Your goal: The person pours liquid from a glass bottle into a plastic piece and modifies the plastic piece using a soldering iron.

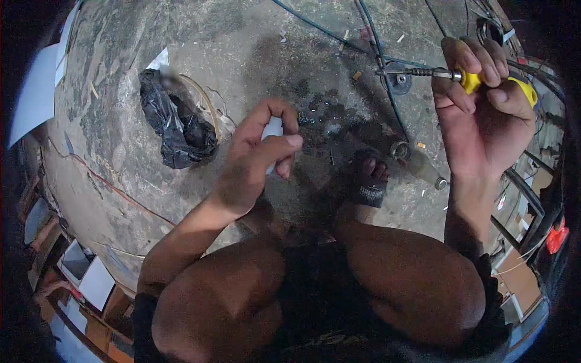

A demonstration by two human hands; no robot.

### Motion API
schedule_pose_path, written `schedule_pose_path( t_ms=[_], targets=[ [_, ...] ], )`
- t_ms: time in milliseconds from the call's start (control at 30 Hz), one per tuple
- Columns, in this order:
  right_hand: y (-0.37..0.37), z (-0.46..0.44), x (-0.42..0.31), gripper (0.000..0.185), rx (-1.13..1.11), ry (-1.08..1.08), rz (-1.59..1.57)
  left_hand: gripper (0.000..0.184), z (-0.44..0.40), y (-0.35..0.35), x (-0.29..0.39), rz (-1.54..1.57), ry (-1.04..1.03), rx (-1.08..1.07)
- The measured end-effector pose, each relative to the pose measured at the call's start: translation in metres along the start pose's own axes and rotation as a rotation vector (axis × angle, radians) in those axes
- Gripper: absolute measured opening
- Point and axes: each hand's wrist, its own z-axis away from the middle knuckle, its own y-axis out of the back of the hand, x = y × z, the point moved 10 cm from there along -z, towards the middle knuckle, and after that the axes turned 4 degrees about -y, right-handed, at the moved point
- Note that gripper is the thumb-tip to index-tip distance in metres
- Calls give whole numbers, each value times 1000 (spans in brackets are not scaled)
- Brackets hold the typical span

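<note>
My left hand (260,142) is curled around a pale white object (273,128); most of it is hidden by the fingers, so its kind is unclear. Raised at the right, my right hand (481,103) grips a yellow-handled tool (471,78) that resembles a screwdriver. Its thin metal shaft (423,72) has coil-like ridges and points left, above the floor. The two hands are well apart. A clear glass bottle (419,164) lies on the floor between them, near my sandalled foot (371,181).
A crumpled black plastic bag (175,121) lies on the stained concrete floor (242,54) at left. Dark cables (321,27) cross the floor at the top, near a round grey disc (397,80). Wood scraps are scattered about. A red item (557,236) sits at far right.
</note>
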Motion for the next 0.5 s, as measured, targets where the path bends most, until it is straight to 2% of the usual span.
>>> schedule_pose_path(
  t_ms=[67, 167, 267, 500],
  targets=[
    [-6, 1, 2, 27, -19, -9, -16, 24, 0, -9, 23, -148, -82, 25],
    [-14, 4, 6, 27, -12, -28, -66, 27, -1, -16, 45, -273, -252, -62],
    [-14, 6, 7, 25, 38, -50, -141, 38, 0, -26, 71, -499, -468, -17],
    [-18, 4, 26, 21, 40, -171, -340, 26, 7, -53, 112, -588, -695, -7]
  ],
)
